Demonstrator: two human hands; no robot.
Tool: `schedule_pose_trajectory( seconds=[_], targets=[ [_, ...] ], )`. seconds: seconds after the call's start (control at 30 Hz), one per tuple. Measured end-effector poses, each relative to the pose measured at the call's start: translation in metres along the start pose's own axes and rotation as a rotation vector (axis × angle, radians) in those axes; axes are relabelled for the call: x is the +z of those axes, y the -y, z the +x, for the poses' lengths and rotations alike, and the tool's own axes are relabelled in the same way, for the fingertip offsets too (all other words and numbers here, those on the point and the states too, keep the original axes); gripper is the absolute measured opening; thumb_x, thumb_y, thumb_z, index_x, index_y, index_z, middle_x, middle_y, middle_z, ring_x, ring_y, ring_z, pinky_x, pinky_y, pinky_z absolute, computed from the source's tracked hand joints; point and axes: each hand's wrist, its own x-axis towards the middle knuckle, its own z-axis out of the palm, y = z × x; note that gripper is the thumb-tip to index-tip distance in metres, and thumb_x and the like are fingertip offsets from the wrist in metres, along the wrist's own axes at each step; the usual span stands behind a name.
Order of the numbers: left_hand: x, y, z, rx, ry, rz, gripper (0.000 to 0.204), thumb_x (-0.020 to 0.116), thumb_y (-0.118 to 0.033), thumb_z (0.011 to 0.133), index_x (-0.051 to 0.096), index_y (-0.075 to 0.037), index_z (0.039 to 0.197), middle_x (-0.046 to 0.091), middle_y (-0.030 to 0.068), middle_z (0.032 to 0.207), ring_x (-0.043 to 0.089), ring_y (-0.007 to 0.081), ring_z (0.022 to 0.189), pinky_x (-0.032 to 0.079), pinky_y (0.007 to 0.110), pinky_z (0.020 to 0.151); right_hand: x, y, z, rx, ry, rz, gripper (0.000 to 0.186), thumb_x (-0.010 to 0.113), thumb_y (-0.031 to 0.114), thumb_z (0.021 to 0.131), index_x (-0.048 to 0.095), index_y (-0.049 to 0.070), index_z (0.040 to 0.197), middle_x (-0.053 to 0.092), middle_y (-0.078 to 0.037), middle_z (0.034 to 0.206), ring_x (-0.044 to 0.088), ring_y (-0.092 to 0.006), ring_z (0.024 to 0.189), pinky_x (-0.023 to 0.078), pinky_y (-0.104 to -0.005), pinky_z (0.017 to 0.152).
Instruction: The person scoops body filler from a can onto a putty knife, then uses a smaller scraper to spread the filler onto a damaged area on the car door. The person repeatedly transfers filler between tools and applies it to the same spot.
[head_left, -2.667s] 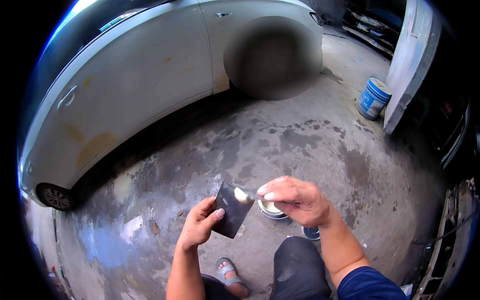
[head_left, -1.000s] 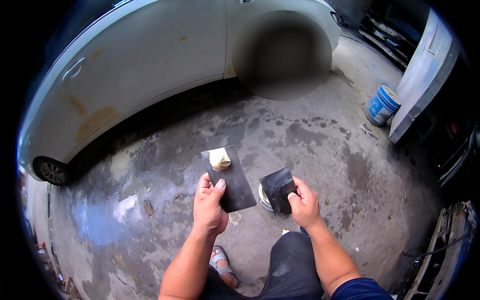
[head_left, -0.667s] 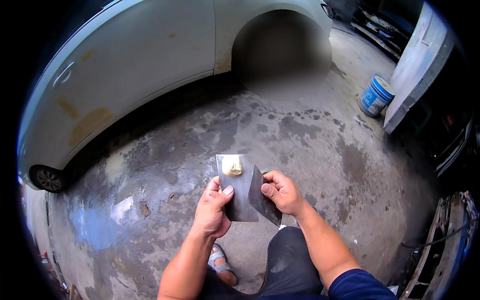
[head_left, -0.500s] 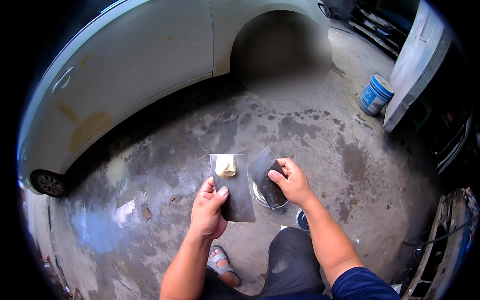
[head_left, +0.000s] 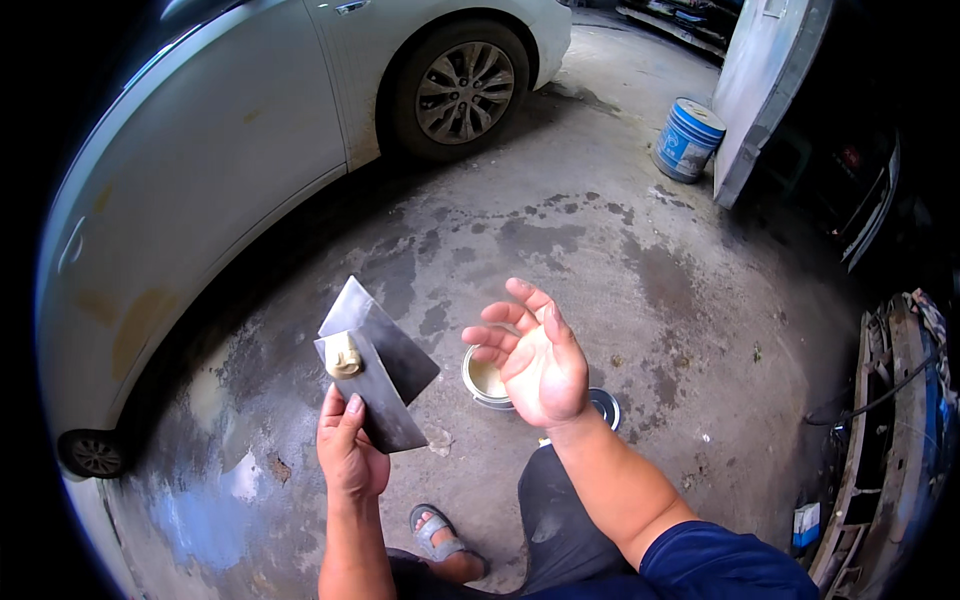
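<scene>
My left hand is closed on two dark flat scrapers, one carrying a lump of cream paste near its top, the other lying crosswise behind it. My right hand is open and empty, palm turned up, fingers loosely curved and spread, to the right of the scrapers. Below its fingers, an open tin with cream contents stands on the concrete floor. A round dark lid lies partly hidden behind my right wrist.
A white car with yellowish patches fills the upper left. A blue-and-grey bucket stands beside a pale panel at upper right. Battered car parts with a black hose, and a small box, lie at the right edge. My sandalled foot is below.
The second scraper has passed from my right hand into my left, which has moved left. My right hand has opened, palm up. The view has shifted, showing the car's wheel plainly.
</scene>
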Motion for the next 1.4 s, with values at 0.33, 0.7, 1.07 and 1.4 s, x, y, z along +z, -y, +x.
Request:
schedule_pose_trajectory(
  seconds=[0.33, 0.7, 1.07, 1.4],
  targets=[
    [-0.029, 0.002, 0.013, 0.045, -0.012, 0.090, 0.038, 0.044, -0.005, 0.097, 0.041, 0.001, 0.134, 0.059, 0.0141, 0.124, 0.059, 0.0213, 0.112, 0.047, 0.036, 0.098, 0.098, 0.027, -0.057, -0.194, 0.459, 0.429, 0.083, 0.052, 0.061, 0.088, 0.026, 0.007, 0.145, 0.053, -0.015, 0.118, 0.056, -0.0333, 0.104, 0.047, -0.0385, 0.087],
    [-0.024, 0.010, 0.011, 0.043, 0.019, -0.034, 0.039, 0.043, -0.007, 0.098, 0.038, 0.001, 0.136, 0.057, 0.0150, 0.127, 0.058, 0.0213, 0.114, 0.046, 0.035, 0.100, 0.144, 0.030, -0.082, -0.557, 0.615, 0.572, 0.086, 0.056, 0.062, 0.086, 0.027, 0.004, 0.143, 0.053, -0.014, 0.112, 0.058, -0.0255, 0.090, 0.048, -0.0324, 0.076],
    [-0.025, 0.008, 0.009, 0.022, 0.028, -0.023, 0.040, 0.042, -0.007, 0.099, 0.037, 0.001, 0.137, 0.056, 0.0152, 0.128, 0.057, 0.0217, 0.116, 0.045, 0.036, 0.101, 0.160, 0.023, -0.079, -0.571, 0.677, 0.605, 0.091, 0.056, 0.065, 0.083, 0.027, 0.002, 0.141, 0.052, -0.013, 0.108, 0.058, -0.0221, 0.084, 0.048, -0.0297, 0.073],
    [-0.028, 0.008, 0.012, 0.022, 0.035, -0.025, 0.041, 0.041, -0.007, 0.099, 0.035, 0.001, 0.138, 0.055, 0.0154, 0.130, 0.057, 0.0221, 0.117, 0.044, 0.036, 0.102, 0.163, 0.020, -0.074, -0.561, 0.687, 0.609, 0.095, 0.056, 0.068, 0.081, 0.027, 0.000, 0.139, 0.051, -0.012, 0.105, 0.058, -0.0190, 0.079, 0.048, -0.0273, 0.069]
  ],
)
